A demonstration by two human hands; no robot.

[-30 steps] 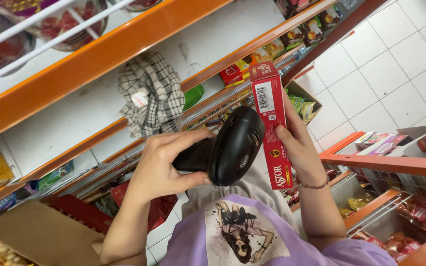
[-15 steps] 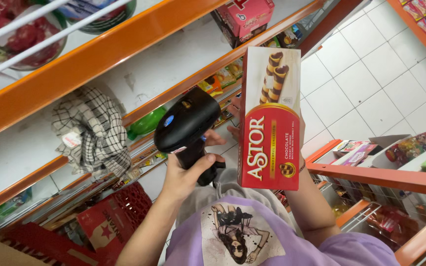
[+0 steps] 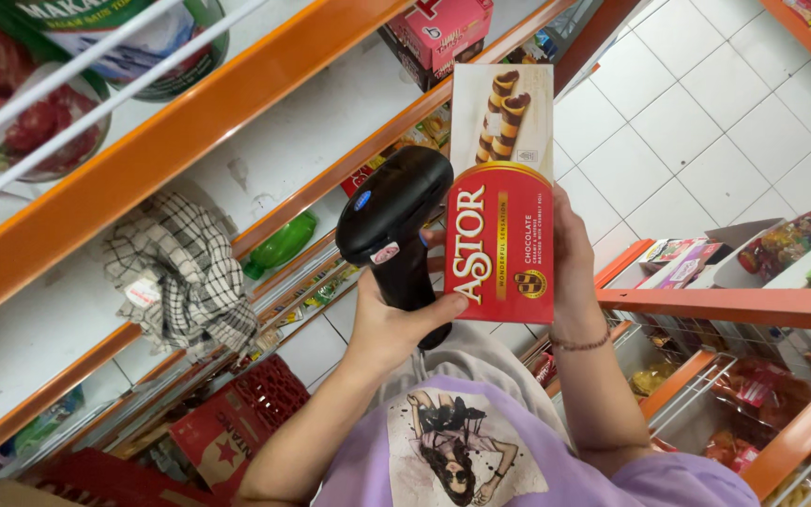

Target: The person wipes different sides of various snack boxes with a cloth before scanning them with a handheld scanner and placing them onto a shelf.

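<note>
— Red box of wafer sticks: where is it?
— Up in your right hand, held tight, front to you. Your left hand grips the black scanner, just beside the box.
— Which step is that?
— Looks like scanning. For that, the stripe code must face the scanner's nose; I can't see the code.
— Any containers?
— A card tray on your right holds bright sweet packs. What's in the red crate, I can't tell.
</note>
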